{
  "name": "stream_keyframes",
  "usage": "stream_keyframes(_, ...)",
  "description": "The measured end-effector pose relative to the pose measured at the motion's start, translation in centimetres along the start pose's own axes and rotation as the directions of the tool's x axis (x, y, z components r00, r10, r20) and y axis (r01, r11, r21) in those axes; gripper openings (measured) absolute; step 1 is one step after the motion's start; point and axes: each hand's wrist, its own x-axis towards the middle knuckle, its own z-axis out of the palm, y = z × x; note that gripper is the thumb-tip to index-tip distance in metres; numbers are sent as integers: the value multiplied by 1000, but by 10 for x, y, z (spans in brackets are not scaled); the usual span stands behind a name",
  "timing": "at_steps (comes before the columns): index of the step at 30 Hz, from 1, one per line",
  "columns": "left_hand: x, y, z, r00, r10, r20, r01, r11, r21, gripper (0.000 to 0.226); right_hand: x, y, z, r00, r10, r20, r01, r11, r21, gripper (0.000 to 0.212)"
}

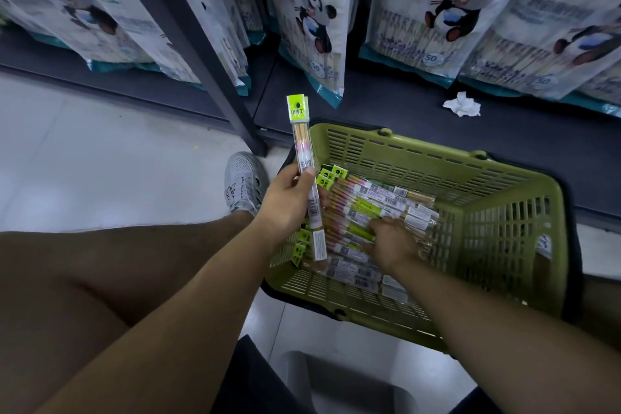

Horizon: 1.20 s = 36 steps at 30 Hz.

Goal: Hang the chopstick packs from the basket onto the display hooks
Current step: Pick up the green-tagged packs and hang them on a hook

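Left grip [292,202] clamps a chopstick pack [301,139] upright; right grip [391,242] digs into the basket [504,228], its hold unclear. Glossy sleeves: a careless tug could spill several.

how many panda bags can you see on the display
4 panda bags clearly: far left, centre, right of centre, far right. More hang partly hidden behind them.

Lighting softly and evenly, sheening faintly on the pale floor [84,151], blurring the hanging bags [426,10] up top, bowing straight lines toward the edges.
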Motion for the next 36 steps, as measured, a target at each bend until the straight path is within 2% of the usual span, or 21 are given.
stream_keyframes(3,1,-2,3,1000,-2,14,2,1000,2,19,1,3,-2,999,-37,-20,36,999,-5,25)
stream_keyframes(7,2,-5,4,1000,-3,12,3,1000,7,19,-1,7,-5,997,-55,-49,58,997,54,26)
stream_keyframes(9,2,-5,4,1000,-12,7,12,1000,4,20,-2,10,-11,996,-51,-77,61,990,131,25)
stream_keyframes(11,2,-6,5,999,-34,-13,34,999,-11,21,-1,10,-20,992,-30,-121,62,961,271,13)
stream_keyframes(12,2,-6,6,999,-47,-27,46,999,-13,22,-2,7,-26,990,-12,-137,64,924,378,2)
stream_keyframes(15,1,-6,9,997,-54,-63,55,998,16,22,-5,-14,-53,987,55,-150,65,719,692,11)
stream_keyframes(17,1,-5,13,994,-80,-73,80,997,5,22,-11,-35,-68,991,1,-137,107,615,781,13)
stream_keyframes(19,1,-5,18,990,-122,-69,118,992,-53,25,-18,-56,-77,986,-87,-145,169,584,794,14)
stream_keyframes(21,1,-3,22,986,-150,-77,136,976,-169,27,-26,-73,-82,967,-146,-207,254,591,766,15)
stream_keyframes(25,-3,-1,23,985,-171,-18,154,926,-343,50,-36,-88,-86,916,-187,-354,356,785,507,17)
stream_keyframes(27,-5,-2,22,994,-109,17,109,951,-290,41,-37,-89,-87,918,-175,-355,335,820,464,17)
stream_keyframes(29,-6,-3,21,999,-48,20,52,972,-227,19,-38,-89,-85,929,-148,-339,308,817,488,18)
stream_keyframes(30,-4,-3,18,999,-40,2,39,976,-215,9,-38,-89,-82,939,-124,-321,290,789,542,20)
stream_keyframes(32,3,1,10,998,-35,-53,26,987,-160,7,-35,-83,-76,954,-70,-290,255,699,669,23)
stream_keyframes(33,5,3,5,998,-28,-58,21,992,-123,6,-33,-76,-72,959,-48,-279,235,687,688,21)
stream_keyframes(34,7,5,0,998,-21,-52,16,996,-89,6,-29,-66,-67,966,-35,-255,201,721,663,18)
stream_keyframes(36,8,7,-5,1000,-8,-22,8,1000,-18,9,-21,-40,-54,990,-38,-133,100,861,499,20)
